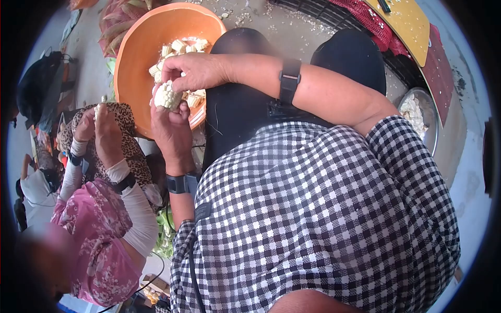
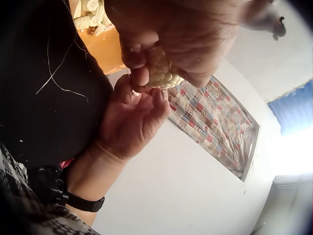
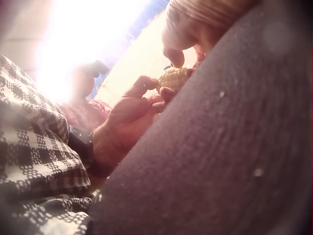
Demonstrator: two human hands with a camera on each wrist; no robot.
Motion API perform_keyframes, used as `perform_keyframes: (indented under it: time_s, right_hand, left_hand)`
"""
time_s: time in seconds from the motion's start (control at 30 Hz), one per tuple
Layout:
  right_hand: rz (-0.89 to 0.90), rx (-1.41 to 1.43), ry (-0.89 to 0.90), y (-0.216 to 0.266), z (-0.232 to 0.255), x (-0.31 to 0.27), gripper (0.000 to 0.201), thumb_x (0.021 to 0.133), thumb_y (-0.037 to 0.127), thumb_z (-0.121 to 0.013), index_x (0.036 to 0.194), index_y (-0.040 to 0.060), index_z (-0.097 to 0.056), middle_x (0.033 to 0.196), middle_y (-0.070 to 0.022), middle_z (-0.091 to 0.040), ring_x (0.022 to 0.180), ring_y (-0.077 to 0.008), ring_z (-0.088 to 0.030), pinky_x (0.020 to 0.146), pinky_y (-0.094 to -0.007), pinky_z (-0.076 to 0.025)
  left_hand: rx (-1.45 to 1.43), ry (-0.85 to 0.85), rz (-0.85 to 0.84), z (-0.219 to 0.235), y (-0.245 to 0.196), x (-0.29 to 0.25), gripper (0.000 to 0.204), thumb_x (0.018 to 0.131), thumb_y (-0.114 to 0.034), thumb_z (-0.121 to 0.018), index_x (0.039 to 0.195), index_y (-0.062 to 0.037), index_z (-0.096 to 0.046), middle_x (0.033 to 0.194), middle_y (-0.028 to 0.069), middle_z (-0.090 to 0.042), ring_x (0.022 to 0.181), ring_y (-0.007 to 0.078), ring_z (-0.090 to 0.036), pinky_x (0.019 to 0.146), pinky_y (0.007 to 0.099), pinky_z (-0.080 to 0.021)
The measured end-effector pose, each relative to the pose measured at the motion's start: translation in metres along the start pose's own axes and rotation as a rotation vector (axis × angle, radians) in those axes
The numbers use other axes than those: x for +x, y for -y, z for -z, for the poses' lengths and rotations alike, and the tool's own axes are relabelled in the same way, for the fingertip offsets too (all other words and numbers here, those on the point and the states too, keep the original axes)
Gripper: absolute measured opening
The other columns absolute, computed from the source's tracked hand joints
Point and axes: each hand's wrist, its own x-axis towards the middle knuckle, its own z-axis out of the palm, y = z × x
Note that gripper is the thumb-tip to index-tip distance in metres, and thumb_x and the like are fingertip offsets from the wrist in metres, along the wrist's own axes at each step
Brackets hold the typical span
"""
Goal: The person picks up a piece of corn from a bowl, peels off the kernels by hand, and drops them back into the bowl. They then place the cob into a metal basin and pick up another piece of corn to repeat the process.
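Observation:
A short piece of pale corn cob [image 1: 169, 97] with plump kernels is held over the near edge of an orange basin [image 1: 133, 78]. My left hand [image 1: 173, 133] holds it from below, palm turned up. From above, my right hand [image 1: 195, 72] bends its thumb and fingers onto the same cob. In the left wrist view the large left hand [image 2: 176, 39] hides much of the cob, and fingertips of the right hand [image 2: 129, 122] meet its lower end. The kernel rows show in the right wrist view, between both hands. More cut corn pieces [image 1: 180, 47] lie in the basin.
At the left, another person in a pink floral top [image 1: 104, 235] has hands [image 1: 107, 138] raised around something pale. A metal bowl [image 1: 430, 120] with pale bits stands at the right, near a yellow board [image 1: 407, 26]. Reddish husks [image 1: 117, 23] lie beyond the basin.

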Motion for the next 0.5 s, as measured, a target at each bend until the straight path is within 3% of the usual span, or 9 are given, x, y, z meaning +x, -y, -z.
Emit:
perform_keyframes:
  time_s: [0.27, 0.37, 0.5]
  right_hand:
    - [0.109, -0.114, -0.008, -0.004, -0.003, 0.0, 0.024, 0.076, 0.013, -0.06, 0.097, 0.004, -0.053, 0.084, -0.0076, -0.058, 0.083, -0.0168, -0.057, 0.075, -0.031, -0.047]
    - [0.057, -0.086, 0.034, 0.003, -0.002, -0.002, 0.022, 0.076, 0.014, -0.061, 0.094, 0.0041, -0.053, 0.083, -0.0071, -0.058, 0.082, -0.0166, -0.057, 0.074, -0.0312, -0.047]
    - [0.063, -0.087, -0.047, 0.007, -0.004, -0.004, 0.022, 0.075, 0.015, -0.062, 0.093, 0.0042, -0.055, 0.083, -0.0069, -0.058, 0.081, -0.0166, -0.057, 0.074, -0.0314, -0.047]
  left_hand:
    - [-0.041, 0.0, 0.018, 0.005, 0.003, 0.001, 0.042, 0.091, -0.021, -0.046, 0.126, 0.0017, -0.041, 0.112, 0.0102, -0.055, 0.092, 0.0156, -0.056, 0.077, 0.0247, -0.048]
    - [-0.084, 0.011, 0.051, 0.01, 0.004, 0.001, 0.039, 0.091, -0.022, -0.047, 0.123, 0.0018, -0.043, 0.107, 0.0096, -0.057, 0.085, 0.0153, -0.056, 0.076, 0.0243, -0.048]
    - [-0.077, -0.022, 0.046, 0.008, 0.004, 0.0, 0.038, 0.092, -0.023, -0.047, 0.121, 0.0015, -0.045, 0.105, 0.0091, -0.057, 0.082, 0.0146, -0.056, 0.074, 0.0238, -0.048]
